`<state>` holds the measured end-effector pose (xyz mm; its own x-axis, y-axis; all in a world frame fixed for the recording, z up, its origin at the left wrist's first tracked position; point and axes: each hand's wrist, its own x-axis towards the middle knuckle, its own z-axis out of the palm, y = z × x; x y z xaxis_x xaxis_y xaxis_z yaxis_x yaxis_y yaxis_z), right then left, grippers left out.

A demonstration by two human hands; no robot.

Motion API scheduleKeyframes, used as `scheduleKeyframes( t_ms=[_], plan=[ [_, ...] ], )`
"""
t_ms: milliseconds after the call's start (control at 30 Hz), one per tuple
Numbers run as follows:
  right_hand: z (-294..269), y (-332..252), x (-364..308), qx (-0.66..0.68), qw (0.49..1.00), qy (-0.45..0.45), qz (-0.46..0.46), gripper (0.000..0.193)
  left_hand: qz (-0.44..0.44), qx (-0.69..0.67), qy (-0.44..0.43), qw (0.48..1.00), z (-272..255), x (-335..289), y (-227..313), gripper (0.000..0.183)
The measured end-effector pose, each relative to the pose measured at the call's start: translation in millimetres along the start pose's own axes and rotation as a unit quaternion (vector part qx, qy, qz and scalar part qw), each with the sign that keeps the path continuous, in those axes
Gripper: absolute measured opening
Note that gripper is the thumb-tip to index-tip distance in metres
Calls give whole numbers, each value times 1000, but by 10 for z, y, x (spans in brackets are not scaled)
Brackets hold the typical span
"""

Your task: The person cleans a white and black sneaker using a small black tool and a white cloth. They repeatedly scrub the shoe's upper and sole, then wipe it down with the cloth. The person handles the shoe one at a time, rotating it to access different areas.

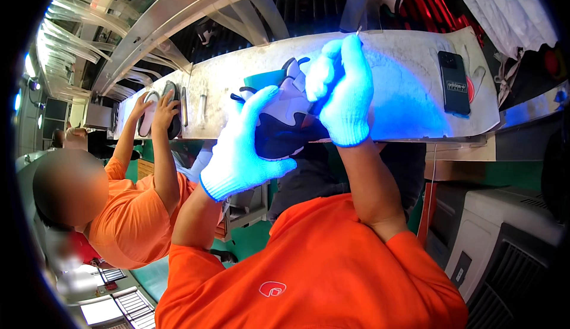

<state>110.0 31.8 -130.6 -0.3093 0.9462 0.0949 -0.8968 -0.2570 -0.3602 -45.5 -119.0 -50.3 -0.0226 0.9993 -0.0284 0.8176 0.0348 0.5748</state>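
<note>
Bluish knit-gloved left grip [240, 164] clasps curved shoe [284, 110]; right grip [349, 94] curled, contents unclear.

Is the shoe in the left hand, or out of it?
In it: the left hand spreads around the shoe, fingers and thumb on different sides.

The single head-worn fisheye looks steeply down from above the wearer's bright orange short-sleeved shirt [332, 263], facing across the long pale scuffed worktable [222, 70] at close range.
</note>
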Motion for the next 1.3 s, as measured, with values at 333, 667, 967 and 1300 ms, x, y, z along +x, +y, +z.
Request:
scheduleKeyframes(
  t_ms=[333, 667, 967, 1300],
  plan=[
    [78, 2, -106, 19, 1000, 15, -7, 46, 2, 10, 9, 1000, 2, 27, 81, 121],
    [-245, 67, 6, 236, 956, -140, 101, 52, 2, 23, 4, 1000, 4, 49, 42, 123],
    [-192, 90, -105, 198, 973, -90, 80, 54, 8, 21, 3, 1000, 27, 47, -2, 124],
    [96, 113, -209, 59, 996, 15, 63, 51, -30, 50, -21, 998, -2, 7, 13, 130]
  ],
)
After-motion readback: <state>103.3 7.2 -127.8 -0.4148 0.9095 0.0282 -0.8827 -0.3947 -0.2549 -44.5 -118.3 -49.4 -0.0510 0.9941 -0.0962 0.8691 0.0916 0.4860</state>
